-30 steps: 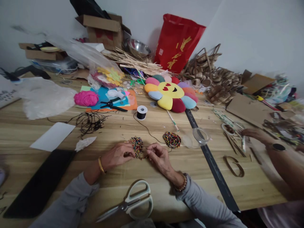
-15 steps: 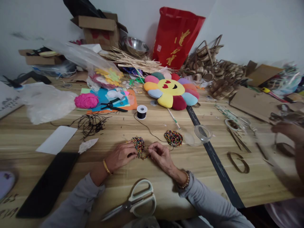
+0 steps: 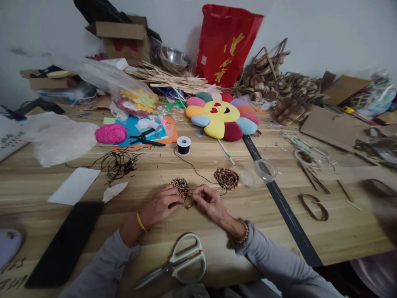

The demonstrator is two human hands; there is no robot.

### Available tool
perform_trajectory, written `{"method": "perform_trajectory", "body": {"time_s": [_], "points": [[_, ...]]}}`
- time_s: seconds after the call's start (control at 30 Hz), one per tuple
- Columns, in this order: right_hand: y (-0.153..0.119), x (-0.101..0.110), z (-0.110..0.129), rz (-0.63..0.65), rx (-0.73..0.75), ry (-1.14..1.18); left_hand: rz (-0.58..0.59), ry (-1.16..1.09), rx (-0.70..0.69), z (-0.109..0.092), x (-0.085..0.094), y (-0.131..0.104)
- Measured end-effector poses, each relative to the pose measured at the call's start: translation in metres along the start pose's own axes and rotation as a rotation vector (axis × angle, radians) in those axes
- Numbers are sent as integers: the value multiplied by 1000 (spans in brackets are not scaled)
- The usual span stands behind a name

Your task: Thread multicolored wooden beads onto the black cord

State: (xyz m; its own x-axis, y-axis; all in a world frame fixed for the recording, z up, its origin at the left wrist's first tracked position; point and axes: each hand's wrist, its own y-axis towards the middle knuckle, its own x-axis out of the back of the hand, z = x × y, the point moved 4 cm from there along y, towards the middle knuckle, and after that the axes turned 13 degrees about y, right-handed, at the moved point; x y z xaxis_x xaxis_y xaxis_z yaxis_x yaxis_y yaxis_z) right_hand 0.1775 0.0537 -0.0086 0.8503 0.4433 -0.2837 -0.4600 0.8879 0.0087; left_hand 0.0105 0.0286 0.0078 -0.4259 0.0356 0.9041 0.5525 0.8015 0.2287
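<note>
A small heap of multicoloured beads [image 3: 180, 184] lies on the table between my two hands. My left hand [image 3: 160, 203] rests beside it, palm down, thumb and forefinger pinched at the heap's near edge; whatever they hold is too small to make out. Just across from it, my right hand [image 3: 211, 203] pinches the thin black cord, with a few beads near its fingertips. The cord [image 3: 196, 170] runs back to a white spool [image 3: 183, 145]. Past my right hand lies a coil of strung beads [image 3: 226, 178].
Scissors [image 3: 182, 260] lie close in front of me. To the left are a black flat slab [image 3: 63, 244], white card [image 3: 74, 186] and tangled black cord [image 3: 119, 165]. A clear round lid [image 3: 265, 170] and flower cushion [image 3: 223, 118] lie beyond.
My left fingertips have shifted slightly right, closer to my right hand, which stays pinched on the cord. Another person's hand at the right edge has withdrawn. The view has shifted slightly.
</note>
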Motion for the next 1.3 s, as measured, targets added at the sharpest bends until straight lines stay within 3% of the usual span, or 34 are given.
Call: {"method": "perform_trajectory", "body": {"time_s": [0.53, 0.83, 1.07, 1.3], "points": [[1, -1, -1, 24, 37, -29, 13, 145, -28, -6, -5, 0], [1, -3, 1, 72, 63, -76, -144, -189, 160, 6, 9, 2], [-5, -16, 11, 144, 272, -318, -122, -501, 250, 10, 6, 0], [-7, -16, 4, 121, 306, -418, -109, -606, 242, 13, 1, 0]]}}
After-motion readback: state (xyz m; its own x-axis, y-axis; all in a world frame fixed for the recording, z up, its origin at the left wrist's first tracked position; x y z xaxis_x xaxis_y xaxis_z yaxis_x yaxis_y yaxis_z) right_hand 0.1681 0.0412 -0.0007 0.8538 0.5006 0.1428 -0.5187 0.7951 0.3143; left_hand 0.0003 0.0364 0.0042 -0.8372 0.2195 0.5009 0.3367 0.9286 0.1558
